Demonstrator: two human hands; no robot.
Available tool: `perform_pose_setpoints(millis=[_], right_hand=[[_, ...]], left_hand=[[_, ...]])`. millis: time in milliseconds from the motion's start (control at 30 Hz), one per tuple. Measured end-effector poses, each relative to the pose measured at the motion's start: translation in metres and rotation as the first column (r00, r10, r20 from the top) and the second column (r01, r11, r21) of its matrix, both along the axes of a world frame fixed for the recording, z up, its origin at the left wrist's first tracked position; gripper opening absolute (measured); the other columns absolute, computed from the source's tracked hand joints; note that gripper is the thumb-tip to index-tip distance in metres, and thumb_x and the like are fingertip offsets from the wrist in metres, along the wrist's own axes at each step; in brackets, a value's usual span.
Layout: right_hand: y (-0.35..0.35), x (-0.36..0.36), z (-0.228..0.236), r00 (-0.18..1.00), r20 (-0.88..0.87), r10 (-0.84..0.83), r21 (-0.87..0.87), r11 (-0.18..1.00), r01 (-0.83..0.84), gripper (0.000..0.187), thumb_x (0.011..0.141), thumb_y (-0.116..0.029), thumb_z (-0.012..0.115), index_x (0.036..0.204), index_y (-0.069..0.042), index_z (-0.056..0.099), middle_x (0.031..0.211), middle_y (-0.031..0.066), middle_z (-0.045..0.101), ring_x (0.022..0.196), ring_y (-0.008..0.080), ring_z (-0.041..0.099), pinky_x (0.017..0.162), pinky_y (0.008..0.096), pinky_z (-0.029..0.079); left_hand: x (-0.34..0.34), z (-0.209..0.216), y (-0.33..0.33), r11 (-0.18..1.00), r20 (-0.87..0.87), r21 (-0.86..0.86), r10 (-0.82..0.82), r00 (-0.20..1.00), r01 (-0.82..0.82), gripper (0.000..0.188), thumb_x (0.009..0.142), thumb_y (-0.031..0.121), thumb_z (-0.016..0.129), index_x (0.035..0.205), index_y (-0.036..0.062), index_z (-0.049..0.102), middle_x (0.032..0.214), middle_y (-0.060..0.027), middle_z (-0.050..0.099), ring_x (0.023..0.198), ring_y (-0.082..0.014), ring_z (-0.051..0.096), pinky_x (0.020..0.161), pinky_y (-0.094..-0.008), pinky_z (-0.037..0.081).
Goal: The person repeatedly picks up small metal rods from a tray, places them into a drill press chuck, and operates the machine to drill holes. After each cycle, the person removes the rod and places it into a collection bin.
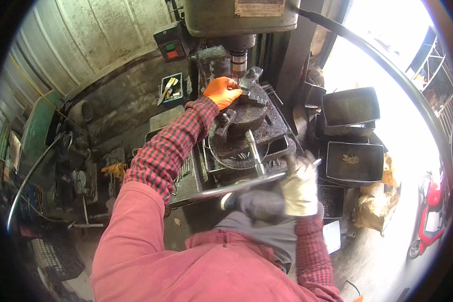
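Note:
My left hand [221, 93], in an orange glove, is closed with its fingertips pinched at the jaws of a dark machine vise [246, 118]. What the fingers hold is hidden. Just above them is the chuck [239, 63] of a drill press. From the vise a screw [254, 151] runs toward me and meets a long metal bar handle [231, 189]. Over the right end of that bar is my right hand [299, 191], in a pale glove with dark fingertips. Motion smears its fingers, so their grip on the bar cannot be made out.
A switch box [171, 45] with green and red buttons hangs beside the drill press head [241, 20]. A small blue tray [172, 88] sits left of the vise. Dark bins [355, 161] stand at the right, near a crumpled tan sack [375, 209]. Farther right is a red scooter [433, 216].

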State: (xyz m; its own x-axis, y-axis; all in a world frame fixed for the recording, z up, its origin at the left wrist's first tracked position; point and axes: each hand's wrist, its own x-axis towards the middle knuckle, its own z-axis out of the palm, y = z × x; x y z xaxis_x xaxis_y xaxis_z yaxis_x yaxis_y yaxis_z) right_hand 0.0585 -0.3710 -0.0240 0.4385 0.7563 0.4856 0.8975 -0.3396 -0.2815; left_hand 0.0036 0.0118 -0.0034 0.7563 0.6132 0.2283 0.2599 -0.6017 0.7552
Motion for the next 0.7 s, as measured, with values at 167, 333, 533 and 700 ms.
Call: perform_pose_setpoints(millis=[167, 333, 533, 700], right_hand=[[0.042, -0.095, -0.059, 0.929, 0.323, 0.18, 0.063, 0.975, -0.211, 0.048, 0.094, -0.025, 0.072, 0.136, -0.001, 0.064, 0.112, 0.0151, 0.073, 0.111, 0.0248, 0.069, 0.101, 0.0389, 0.053], [0.018, -0.05, 0.053, 0.783, -0.039, 0.621, 0.277, 0.759, -0.589, 0.078, 0.076, -0.035, 0.087, 0.141, -0.001, 0.059, 0.134, 0.0201, 0.063, 0.127, 0.0327, 0.061, 0.112, 0.0481, 0.045], [0.002, 0.041, 0.051, 0.963, -0.174, 0.205, -0.351, 0.901, -0.255, 0.093, 0.064, -0.029, 0.094, 0.144, -0.002, 0.056, 0.141, 0.0214, 0.062, 0.13, 0.0373, 0.06, 0.115, 0.0515, 0.044], [0.031, -0.079, -0.06, 0.108, -0.981, 0.163, 0.159, 0.986, -0.048, 0.059, 0.088, -0.03, 0.082, 0.133, 0.005, 0.065, 0.115, 0.024, 0.074, 0.113, 0.0358, 0.069, 0.106, 0.0443, 0.051]], left_hand=[[-0.002, 0.006, -0.003, 0.998, -0.056, -0.057, 0.005, 0.998, -0.008, 0.026, 0.091, 0.019, 0.08, 0.107, -0.0002, 0.074, 0.1, -0.007, 0.078, 0.092, -0.0125, 0.071, 0.083, -0.0306, 0.056], [-0.004, 0.013, -0.005, 1.0, -0.036, -0.026, -0.016, 0.999, 0.015, 0.029, 0.091, 0.027, 0.08, 0.104, 0.0021, 0.078, 0.099, -0.0074, 0.079, 0.091, -0.0148, 0.073, 0.082, -0.0303, 0.056], [-0.003, 0.011, -0.004, 1.0, -0.051, -0.011, 0.008, 0.999, -0.008, 0.03, 0.09, 0.026, 0.08, 0.107, 0.0023, 0.078, 0.099, -0.008, 0.079, 0.092, -0.0151, 0.073, 0.082, -0.03, 0.056], [-0.006, 0.015, -0.009, 0.996, -0.005, -0.084, 0.019, 1.0, -0.019, 0.037, 0.09, 0.028, 0.081, 0.111, -0.0026, 0.075, 0.1, -0.0113, 0.079, 0.091, -0.0149, 0.072, 0.081, -0.0311, 0.056]])
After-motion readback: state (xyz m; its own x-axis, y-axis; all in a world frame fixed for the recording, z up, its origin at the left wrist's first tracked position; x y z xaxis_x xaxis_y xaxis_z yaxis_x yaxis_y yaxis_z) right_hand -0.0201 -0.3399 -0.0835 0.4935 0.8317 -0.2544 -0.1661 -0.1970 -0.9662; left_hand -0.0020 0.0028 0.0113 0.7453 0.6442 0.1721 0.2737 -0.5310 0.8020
